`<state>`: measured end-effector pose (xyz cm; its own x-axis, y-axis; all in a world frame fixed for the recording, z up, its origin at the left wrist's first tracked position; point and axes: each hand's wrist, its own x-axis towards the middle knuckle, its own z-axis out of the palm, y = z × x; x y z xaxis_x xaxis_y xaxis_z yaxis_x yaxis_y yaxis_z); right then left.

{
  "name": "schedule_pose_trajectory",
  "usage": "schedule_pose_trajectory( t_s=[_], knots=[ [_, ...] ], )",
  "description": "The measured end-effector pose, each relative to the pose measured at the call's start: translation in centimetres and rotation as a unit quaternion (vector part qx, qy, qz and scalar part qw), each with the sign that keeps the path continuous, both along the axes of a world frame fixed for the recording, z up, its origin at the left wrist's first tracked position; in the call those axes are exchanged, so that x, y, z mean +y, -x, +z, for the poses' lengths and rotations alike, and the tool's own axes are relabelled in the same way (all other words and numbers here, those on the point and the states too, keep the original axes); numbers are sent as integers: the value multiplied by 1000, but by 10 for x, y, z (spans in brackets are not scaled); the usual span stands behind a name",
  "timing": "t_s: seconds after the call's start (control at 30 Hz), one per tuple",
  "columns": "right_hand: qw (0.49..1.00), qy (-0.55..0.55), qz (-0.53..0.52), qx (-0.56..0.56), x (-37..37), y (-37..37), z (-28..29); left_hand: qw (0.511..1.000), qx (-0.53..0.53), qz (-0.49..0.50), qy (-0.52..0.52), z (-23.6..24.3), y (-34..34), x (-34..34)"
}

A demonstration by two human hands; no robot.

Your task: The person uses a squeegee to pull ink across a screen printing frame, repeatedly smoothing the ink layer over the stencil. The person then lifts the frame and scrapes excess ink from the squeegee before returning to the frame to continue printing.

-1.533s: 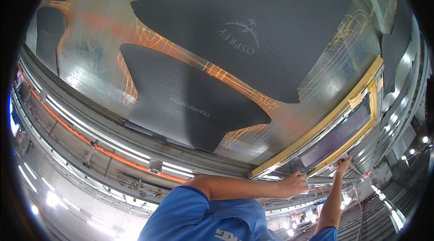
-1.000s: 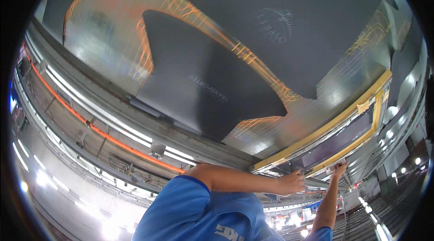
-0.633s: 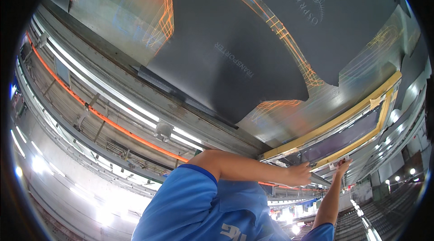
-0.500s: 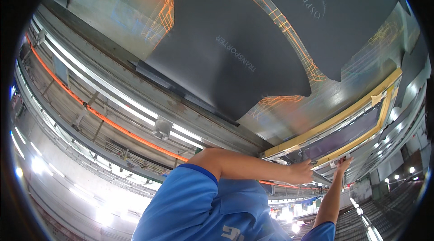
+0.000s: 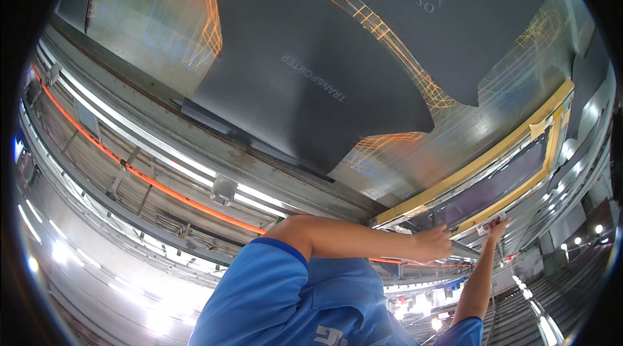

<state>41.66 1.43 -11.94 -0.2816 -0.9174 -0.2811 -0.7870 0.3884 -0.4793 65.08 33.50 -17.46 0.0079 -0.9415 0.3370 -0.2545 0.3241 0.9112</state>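
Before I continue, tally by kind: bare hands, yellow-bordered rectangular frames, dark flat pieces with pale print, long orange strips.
Bare left hand and right hand: 2
Yellow-bordered rectangular frame: 1
Dark flat pieces with pale print: 2
Long orange strip: 1
Total: 6

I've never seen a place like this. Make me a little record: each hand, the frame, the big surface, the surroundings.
Left hand: fingers curled, beside the frame's left end; grip unclear
Right hand: at a small pale piece by the frame's near edge; grip unclear
Frame: long, yellow-edged, with a dark middle
Surface: shiny grey, with orange lines
On surface: large dark flat pieces
Surroundings: orange strip at left; bright lights
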Motion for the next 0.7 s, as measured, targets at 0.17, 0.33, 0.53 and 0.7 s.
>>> schedule_pose_trajectory(
  t_s=[0.17, 0.33, 0.53, 0.7],
  knots=[
    [1000, 20, -1, -6, 4, -3, -3, 1000, 0, -14, -11, 2, -5, 1],
    [999, 26, -22, -5, 6, -6, -3, 1000, 5, -7, -11, 1, -4, 1],
    [999, -1, 9, -37, -3, 15, -2, 999, 30, -3, -13, 1, -2, 2],
    [998, 55, -21, -11, 2, 3, -10, 999, 23, -22, -22, 1, -6, 0]
  ],
)
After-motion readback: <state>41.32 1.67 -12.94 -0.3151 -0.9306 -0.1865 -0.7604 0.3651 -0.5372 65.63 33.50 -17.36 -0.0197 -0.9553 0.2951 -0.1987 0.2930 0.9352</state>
